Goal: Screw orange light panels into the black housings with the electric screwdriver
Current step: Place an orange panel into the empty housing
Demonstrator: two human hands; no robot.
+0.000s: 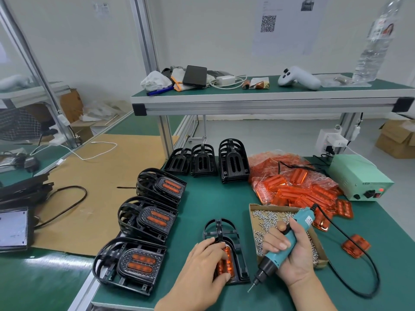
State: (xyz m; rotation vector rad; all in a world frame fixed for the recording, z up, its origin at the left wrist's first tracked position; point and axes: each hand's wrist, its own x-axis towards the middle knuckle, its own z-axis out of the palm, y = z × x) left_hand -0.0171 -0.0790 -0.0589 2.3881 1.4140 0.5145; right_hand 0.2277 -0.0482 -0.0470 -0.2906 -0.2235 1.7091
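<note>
My left hand (205, 263) presses flat on the panel (225, 262) in its housing (226, 250); my right hand (289, 254) grips the screwdriver (284, 248) just beside. If I ease off, the panel could shift before the bit lands.

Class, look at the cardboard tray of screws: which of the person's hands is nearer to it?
Right. The right hand, gripping the electric screwdriver, is over the tray of screws; the left hand rests on the orange panel, left of it.
</note>
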